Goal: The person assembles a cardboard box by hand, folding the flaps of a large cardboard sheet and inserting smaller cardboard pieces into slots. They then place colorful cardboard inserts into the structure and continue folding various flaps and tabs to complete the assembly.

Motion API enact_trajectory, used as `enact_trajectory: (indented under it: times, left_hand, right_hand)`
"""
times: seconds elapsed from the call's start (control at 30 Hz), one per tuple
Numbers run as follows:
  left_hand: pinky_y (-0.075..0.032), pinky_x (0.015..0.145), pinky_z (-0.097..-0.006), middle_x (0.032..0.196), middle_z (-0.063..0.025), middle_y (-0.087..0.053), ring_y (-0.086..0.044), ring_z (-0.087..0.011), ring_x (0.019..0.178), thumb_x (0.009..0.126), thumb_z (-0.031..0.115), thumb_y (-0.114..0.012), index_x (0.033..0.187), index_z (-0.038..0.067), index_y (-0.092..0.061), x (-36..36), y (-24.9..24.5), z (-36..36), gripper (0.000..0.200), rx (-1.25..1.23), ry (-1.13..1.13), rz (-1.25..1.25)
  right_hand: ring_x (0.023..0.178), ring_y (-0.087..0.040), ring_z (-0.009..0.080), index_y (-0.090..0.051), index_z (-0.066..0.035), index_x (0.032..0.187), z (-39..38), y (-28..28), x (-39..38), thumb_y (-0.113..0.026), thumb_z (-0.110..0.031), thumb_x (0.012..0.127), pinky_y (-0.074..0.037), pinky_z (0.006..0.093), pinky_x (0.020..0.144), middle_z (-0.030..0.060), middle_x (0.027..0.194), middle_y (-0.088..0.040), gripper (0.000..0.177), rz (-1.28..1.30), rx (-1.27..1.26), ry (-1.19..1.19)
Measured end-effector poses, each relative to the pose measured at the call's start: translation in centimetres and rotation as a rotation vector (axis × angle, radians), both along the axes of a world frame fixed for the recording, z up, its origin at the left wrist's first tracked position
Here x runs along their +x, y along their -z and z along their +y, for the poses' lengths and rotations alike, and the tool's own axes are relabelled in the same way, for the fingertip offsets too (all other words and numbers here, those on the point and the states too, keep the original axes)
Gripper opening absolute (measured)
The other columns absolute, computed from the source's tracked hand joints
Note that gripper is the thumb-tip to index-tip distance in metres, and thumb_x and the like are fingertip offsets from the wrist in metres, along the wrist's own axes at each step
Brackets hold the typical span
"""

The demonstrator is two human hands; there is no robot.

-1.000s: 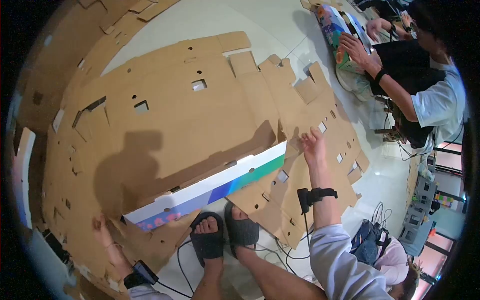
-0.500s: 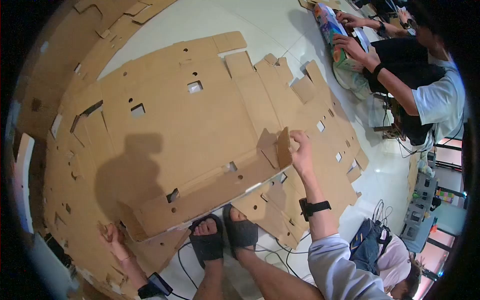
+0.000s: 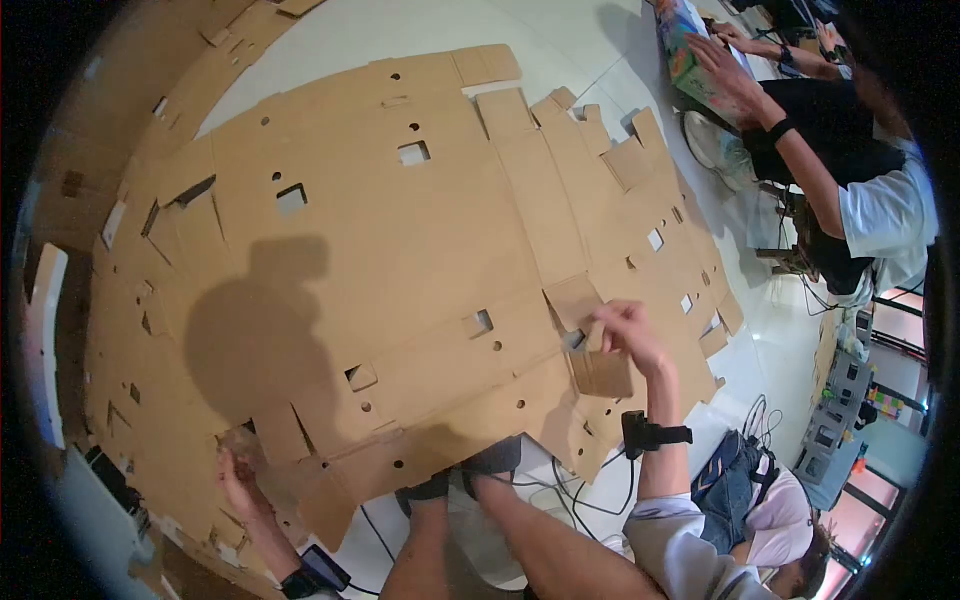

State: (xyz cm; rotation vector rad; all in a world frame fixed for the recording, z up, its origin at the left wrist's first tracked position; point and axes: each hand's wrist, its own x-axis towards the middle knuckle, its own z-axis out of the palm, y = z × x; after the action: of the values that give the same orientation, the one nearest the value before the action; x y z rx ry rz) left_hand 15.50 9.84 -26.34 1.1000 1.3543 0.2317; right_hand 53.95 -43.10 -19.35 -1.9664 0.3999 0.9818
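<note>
A large brown cardboard sheet (image 3: 400,250) with flaps and cut-out holes lies spread in front of me, its near flap laid out over my feet. My left hand (image 3: 238,475) is at the sheet's near left corner, beside a small flap; its fingertips are blurred, so its grip is unclear. On the right, my right hand (image 3: 628,335) hovers over the near right corner, fingers loosely bent and apart, just above a square end flap (image 3: 603,374).
More cardboard (image 3: 660,290) lies under and around the sheet. A person (image 3: 815,170) sits at the upper right by a colourful box (image 3: 690,75). Another person (image 3: 785,520) is at the lower right. Cables (image 3: 570,490) run near my feet.
The near flap, raised before, has folded down towards me and now covers much of my feet. My right hand has moved right and nearer, off the corner flap. The seated person's hand has lifted.
</note>
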Motion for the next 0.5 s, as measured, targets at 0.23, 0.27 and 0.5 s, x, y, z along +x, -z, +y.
enact_trajectory:
  times: [0.23,0.27,0.5]
  left_hand:
    - [-0.039,0.096,-0.0366,0.127,-0.0162,-0.046,-0.045,-0.0274,0.118,0.091,0.037,-0.055,0.141,0.013,-0.027,5.6,-3.0,0.0,0.062,0.005,-0.395,-0.291]
    - [-0.038,0.099,-0.0387,0.129,-0.0180,-0.044,-0.044,-0.0296,0.120,0.091,0.038,-0.054,0.142,0.014,-0.024,5.9,-2.7,-0.3,0.065,0.047,-0.342,-0.354]
    - [-0.040,0.097,-0.0366,0.125,-0.0173,-0.049,-0.049,-0.0264,0.113,0.088,0.024,-0.061,0.137,0.011,-0.034,10.4,2.0,0.1,0.057,0.159,-0.322,-0.395]
  right_hand:
    - [0.094,-0.059,0.0259,-0.048,-0.006,0.115,-2.0,4.0,2.8,-0.059,-0.030,0.090,-0.053,0.0319,0.078,0.0218,0.115,-0.055,0.037,0.069,0.423,0.719]
    - [0.095,-0.059,0.0274,-0.048,-0.006,0.114,-1.9,4.2,2.9,-0.058,-0.032,0.090,-0.053,0.0326,0.078,0.0232,0.117,-0.053,0.037,0.090,0.554,0.717]
    - [0.061,-0.060,0.0197,-0.039,-0.002,0.126,-1.7,6.4,2.6,-0.057,-0.038,0.091,-0.052,0.0244,0.052,0.0138,0.092,-0.060,0.053,0.180,0.787,0.770]
